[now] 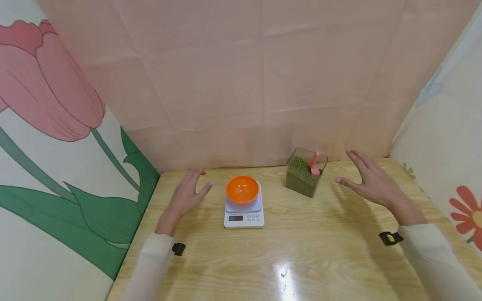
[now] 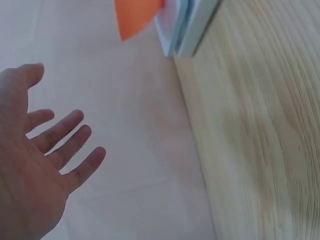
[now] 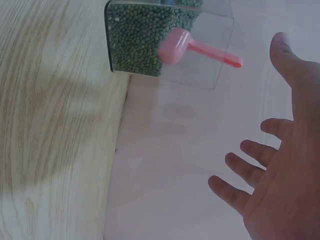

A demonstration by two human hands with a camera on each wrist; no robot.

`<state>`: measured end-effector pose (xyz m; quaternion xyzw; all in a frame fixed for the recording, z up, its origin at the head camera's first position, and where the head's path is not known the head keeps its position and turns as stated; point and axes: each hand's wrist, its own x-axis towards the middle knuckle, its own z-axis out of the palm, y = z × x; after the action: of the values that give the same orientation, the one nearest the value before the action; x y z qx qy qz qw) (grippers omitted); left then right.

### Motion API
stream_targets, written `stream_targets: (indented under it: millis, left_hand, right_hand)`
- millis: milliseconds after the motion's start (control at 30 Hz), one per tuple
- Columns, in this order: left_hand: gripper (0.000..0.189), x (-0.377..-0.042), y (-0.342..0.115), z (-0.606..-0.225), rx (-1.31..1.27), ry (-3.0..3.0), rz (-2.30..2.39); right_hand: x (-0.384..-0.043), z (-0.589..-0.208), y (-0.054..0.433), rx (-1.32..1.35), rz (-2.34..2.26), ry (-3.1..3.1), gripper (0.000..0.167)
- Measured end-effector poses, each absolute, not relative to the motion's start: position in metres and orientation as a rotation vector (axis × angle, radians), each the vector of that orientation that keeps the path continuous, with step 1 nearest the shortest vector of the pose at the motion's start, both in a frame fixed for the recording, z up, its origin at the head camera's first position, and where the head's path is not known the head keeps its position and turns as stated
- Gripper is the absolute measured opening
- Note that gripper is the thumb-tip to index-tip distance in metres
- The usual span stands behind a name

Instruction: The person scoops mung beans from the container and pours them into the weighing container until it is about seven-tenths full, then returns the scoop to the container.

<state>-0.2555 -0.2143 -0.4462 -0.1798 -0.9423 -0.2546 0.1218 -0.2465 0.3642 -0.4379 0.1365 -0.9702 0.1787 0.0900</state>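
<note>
An orange bowl [image 1: 242,190] sits on a white kitchen scale [image 1: 244,220] near the middle of the table; the bowl's edge [image 2: 137,17] also shows in the left wrist view. To its right stands a clear container of green beans [image 1: 300,179] with a pink scoop [image 1: 314,166] resting in it, seen closer in the right wrist view with the scoop's handle [image 3: 215,54] sticking out. My left hand [image 1: 186,193] hovers left of the scale, fingers spread and holding nothing. My right hand [image 1: 373,182] is held right of the container, apart from it, its fingers extended.
The wooden table [image 1: 211,267] meets a pink cloth backdrop [image 1: 226,83] just behind the container. A tulip-printed wall panel [image 1: 71,175] borders the left side, and a flower-printed one [image 1: 429,150] the right. Each wrist wears a small black camera mount.
</note>
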Motion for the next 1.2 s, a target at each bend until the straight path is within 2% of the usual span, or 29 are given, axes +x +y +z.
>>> stream_targets:
  millis: [500, 1200]
  left_hand:
    - [0.058, -0.254, -0.185, -0.452, -0.538, -2.642, -0.930]
    - [0.051, -0.271, -0.131, -0.465, -0.593, -2.590, -1.129]
  right_hand:
    - [-0.247, -0.440, 0.349, 0.355, 0.722, -2.841, 0.098]
    - [-0.257, -0.452, 0.326, 0.328, 0.821, -2.805, 0.090]
